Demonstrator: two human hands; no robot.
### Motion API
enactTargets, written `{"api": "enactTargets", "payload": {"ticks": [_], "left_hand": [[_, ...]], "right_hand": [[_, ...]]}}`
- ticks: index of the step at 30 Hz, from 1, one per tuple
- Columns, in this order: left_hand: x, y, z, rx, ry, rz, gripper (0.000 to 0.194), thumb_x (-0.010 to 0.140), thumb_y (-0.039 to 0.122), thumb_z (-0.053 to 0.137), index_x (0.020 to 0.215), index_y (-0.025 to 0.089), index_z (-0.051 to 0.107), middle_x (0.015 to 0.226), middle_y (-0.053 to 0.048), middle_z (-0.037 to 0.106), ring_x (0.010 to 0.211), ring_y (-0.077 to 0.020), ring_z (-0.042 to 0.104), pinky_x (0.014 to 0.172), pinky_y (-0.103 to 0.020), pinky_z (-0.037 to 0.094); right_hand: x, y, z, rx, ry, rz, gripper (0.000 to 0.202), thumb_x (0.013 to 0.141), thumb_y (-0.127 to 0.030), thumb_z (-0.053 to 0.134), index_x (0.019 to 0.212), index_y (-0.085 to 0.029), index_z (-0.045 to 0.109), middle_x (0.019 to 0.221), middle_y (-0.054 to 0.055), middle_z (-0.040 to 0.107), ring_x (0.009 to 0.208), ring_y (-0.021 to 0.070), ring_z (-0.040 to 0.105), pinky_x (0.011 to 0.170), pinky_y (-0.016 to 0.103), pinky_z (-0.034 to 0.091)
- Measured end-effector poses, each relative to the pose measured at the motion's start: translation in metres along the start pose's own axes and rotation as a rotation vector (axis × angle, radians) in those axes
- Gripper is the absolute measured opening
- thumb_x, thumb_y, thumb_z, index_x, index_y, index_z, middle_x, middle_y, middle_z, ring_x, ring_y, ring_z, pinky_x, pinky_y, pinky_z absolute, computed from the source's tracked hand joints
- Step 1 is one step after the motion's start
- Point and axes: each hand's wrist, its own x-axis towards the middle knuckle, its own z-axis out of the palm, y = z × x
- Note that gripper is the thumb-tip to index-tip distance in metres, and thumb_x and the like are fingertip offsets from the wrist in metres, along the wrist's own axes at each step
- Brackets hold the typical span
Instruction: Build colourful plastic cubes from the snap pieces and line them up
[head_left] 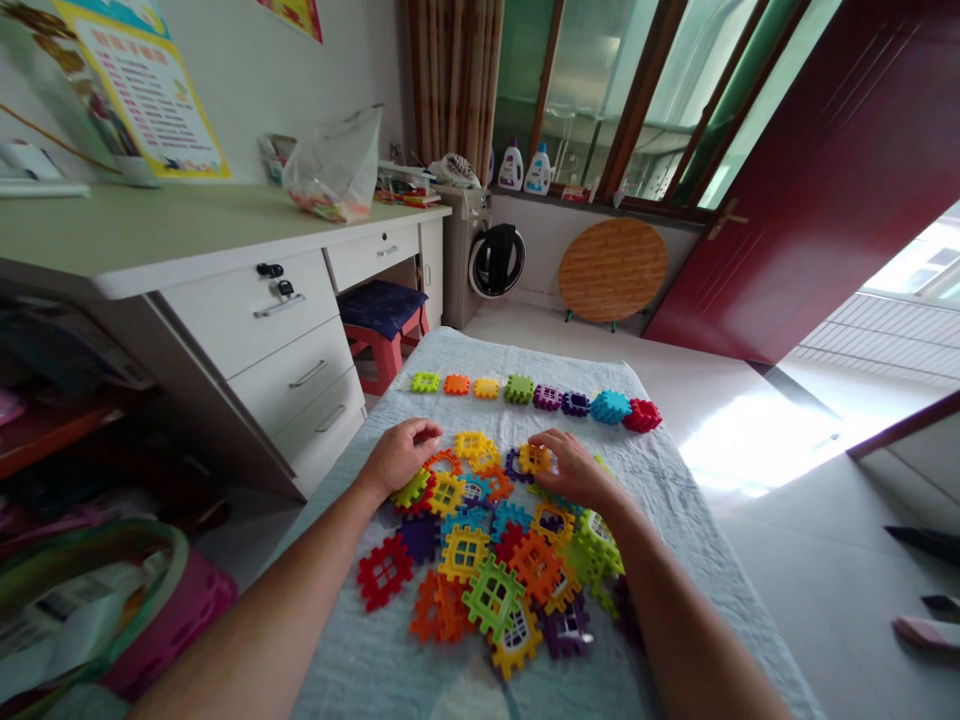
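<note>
Working over a heap of notched plastic tiles (535,565) on a cloth-covered surface (360,650). Right hand (574,468) at the heap's far edge, fingers bent, thumb and forefinger drawn in about a yellow tile (535,459); looks like a light pinch, the tile close over a dark purple one. Left hand (403,458) at the heap's far left corner, palm down, fingers loosely curled, just above a lime tile (412,490); cannot tell whether anything is in its grip.

Beyond both hands, a line of small colour-matched stacks, among them a yellow stack (486,388) and a green stack (519,389).

On technique, my judgement: the step in hand is drawing one tile from the tangle. Pinch by the outer edge, clear of the cut-out window. Lift straight up so the teeth do not snag a neighbour; left hand could steady the tiles alongside. Keep wrists high and sleeves of cloth unrucked, stacks unbumped.
</note>
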Motion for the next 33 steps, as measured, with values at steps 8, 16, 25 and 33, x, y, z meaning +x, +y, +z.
{"api": "enactTargets", "payload": {"ticks": [8, 16, 25, 33], "left_hand": [[0.0, 0.001, 0.0, 0.008, 0.015, 0.015, 0.02, 0.075, 0.029, 0.054, 0.087, 0.018, 0.065, 0.086, -0.004, 0.07, 0.08, -0.0179, 0.064, 0.077, -0.028, 0.05], [-0.001, 0.001, 0.0, -0.007, 0.024, 0.018, 0.02, 0.074, 0.028, 0.054, 0.086, 0.018, 0.065, 0.087, -0.004, 0.07, 0.081, -0.018, 0.064, 0.078, -0.029, 0.05], [-0.002, 0.003, -0.001, -0.02, 0.023, 0.01, 0.019, 0.075, 0.027, 0.053, 0.086, 0.018, 0.065, 0.087, -0.004, 0.069, 0.082, -0.0178, 0.064, 0.079, -0.029, 0.05], [-0.001, 0.001, -0.001, -0.022, 0.018, 0.011, 0.018, 0.076, 0.027, 0.053, 0.087, 0.019, 0.065, 0.089, -0.004, 0.07, 0.083, -0.0182, 0.065, 0.081, -0.03, 0.051]], "right_hand": [[0.002, 0.002, 0.006, -0.056, 0.003, 0.028, 0.042, 0.07, -0.017, 0.058, 0.111, -0.019, 0.057, 0.105, 0.008, 0.06, 0.098, 0.022, 0.053, 0.088, 0.036, 0.04], [0.003, -0.001, 0.004, -0.05, 0.013, 0.053, 0.046, 0.07, -0.026, 0.064, 0.114, -0.018, 0.055, 0.112, 0.01, 0.058, 0.104, 0.0244, 0.051, 0.094, 0.039, 0.038], [0.012, -0.006, 0.003, -0.15, -0.07, 0.022, 0.051, 0.066, -0.022, 0.062, 0.116, -0.015, 0.055, 0.107, 0.011, 0.06, 0.099, 0.0241, 0.054, 0.089, 0.035, 0.04], [0.028, -0.017, -0.004, -0.323, -0.247, -0.035, 0.03, 0.067, -0.022, 0.06, 0.096, -0.014, 0.059, 0.095, 0.012, 0.061, 0.086, 0.0226, 0.055, 0.076, 0.032, 0.042]]}}
